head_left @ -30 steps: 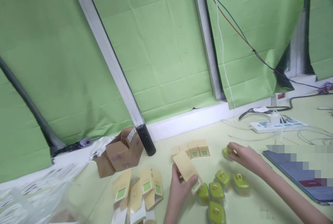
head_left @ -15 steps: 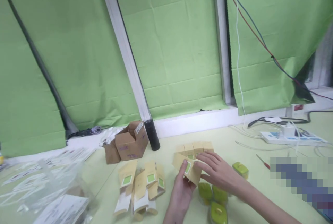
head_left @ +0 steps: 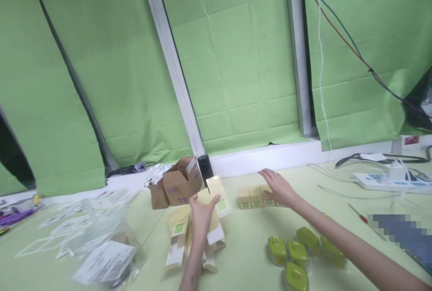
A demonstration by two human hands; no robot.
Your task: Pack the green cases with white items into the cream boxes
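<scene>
My left hand (head_left: 202,214) is over the pile of unfolded cartons, its thumb and fingers closed on a small cream carton (head_left: 219,189) with loose flaps and a green label square. Under it lie other open cartons (head_left: 178,225), overlapping, with white inner flaps showing. My right hand (head_left: 278,188) is stretched out above the right end of a row of folded cartons (head_left: 256,198), fingers extended and nothing seen in them. It partly hides that end of the row. Below the right forearm stand several green-lidded small containers (head_left: 297,251), some blurred.
Behind the pile are an open brown cardboard box (head_left: 180,187) and a black cylinder (head_left: 204,167). A clear plastic bag (head_left: 111,232) with papers lies left. On the right are a power strip (head_left: 374,183), cables and a thin red-handled tool (head_left: 362,219).
Both hands were together on one carton. They have parted: my left hand moved left and took hold of a carton at the pile, while the right moved out over the row.
</scene>
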